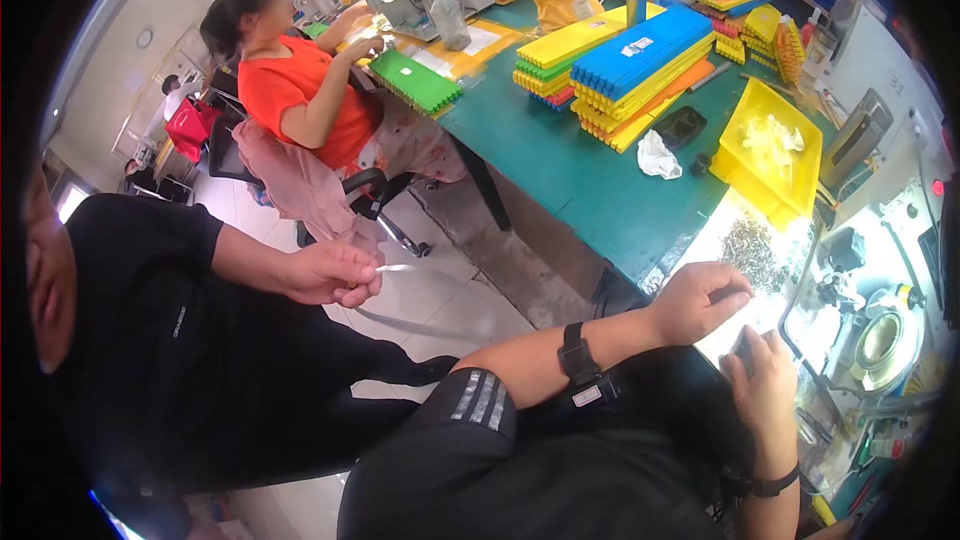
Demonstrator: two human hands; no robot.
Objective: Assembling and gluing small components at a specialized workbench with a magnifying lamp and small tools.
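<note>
My left hand (700, 302), with a black band on its wrist, is closed over the brightly lit white work surface (716, 240), its fingers curled in. What they hold, if anything, is hidden. Just nearer to me, my right hand (766, 380) is also closed, thumb and fingers drawn together around a small dark thing (741, 348) too unclear to name. Beyond both hands lies a loose pile of tiny dark metal parts (757, 252). A yellow bin (730, 162) holding pale translucent pieces stands past the pile.
Stacks of blue and yellow trays (640, 55) sit on the green table (540, 155). A crumpled white tissue (657, 156) lies near them. Tape rolls (880, 340) and tools crowd the right. One person (170, 340) stands at left holding a thin white strip; another (320, 100) sits at a machine.
</note>
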